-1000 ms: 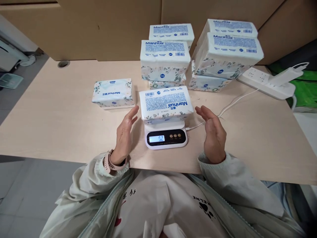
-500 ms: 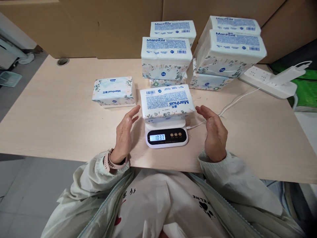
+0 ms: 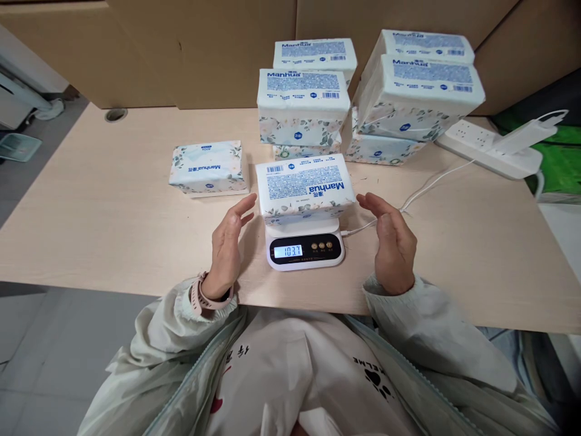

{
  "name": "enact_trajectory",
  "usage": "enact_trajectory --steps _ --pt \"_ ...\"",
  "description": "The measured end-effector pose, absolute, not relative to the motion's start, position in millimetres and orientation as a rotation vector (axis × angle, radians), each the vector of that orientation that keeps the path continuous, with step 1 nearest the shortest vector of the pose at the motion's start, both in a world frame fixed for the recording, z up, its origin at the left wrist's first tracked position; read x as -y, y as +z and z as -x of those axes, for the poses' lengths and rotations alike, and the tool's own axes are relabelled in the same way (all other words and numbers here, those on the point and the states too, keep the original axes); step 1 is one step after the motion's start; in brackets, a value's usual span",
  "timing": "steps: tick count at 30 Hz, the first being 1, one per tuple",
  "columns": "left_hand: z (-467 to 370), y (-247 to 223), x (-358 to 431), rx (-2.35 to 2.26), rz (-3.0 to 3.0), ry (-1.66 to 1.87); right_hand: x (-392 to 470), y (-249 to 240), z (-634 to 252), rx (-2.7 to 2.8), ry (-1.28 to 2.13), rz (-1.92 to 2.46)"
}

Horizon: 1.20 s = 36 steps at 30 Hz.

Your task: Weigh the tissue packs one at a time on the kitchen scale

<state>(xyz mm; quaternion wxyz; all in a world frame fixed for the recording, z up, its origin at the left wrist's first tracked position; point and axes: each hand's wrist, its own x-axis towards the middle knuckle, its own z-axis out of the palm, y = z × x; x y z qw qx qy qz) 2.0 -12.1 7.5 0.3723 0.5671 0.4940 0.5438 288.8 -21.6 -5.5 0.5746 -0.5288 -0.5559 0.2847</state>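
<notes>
A white tissue pack point(image 3: 305, 186) with blue Manhua print lies on a small white digital scale point(image 3: 305, 251), whose lit display reads 103.7. Just left of the pack, my left hand point(image 3: 228, 242) is open and holds nothing, its fingertips close to the pack's side. My right hand point(image 3: 394, 245) is also open and empty, with its fingertips near the right side of the pack. Both palms face inward, apart from the scale. Another tissue pack point(image 3: 207, 166) rests on the table point(image 3: 113, 224) beyond my left hand.
Stacked tissue packs stand at the back in a middle stack point(image 3: 302, 106) and a right stack point(image 3: 420, 100), before a cardboard wall point(image 3: 227, 54). A white power strip point(image 3: 490, 148) sits at the back right. A white cable point(image 3: 424, 188) runs to the scale.
</notes>
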Motion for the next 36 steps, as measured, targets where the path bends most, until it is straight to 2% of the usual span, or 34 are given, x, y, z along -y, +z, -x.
enact_trajectory --steps 26,36 --pt "-4.9 5.5 11.7 -1.195 -1.515 1.393 4.9 1.1 -283.2 1.348 0.787 1.310" --pt "-4.0 5.5 9.7 -1.251 -1.494 1.363 7.9 19.0 -278.2 1.531 0.668 1.373"
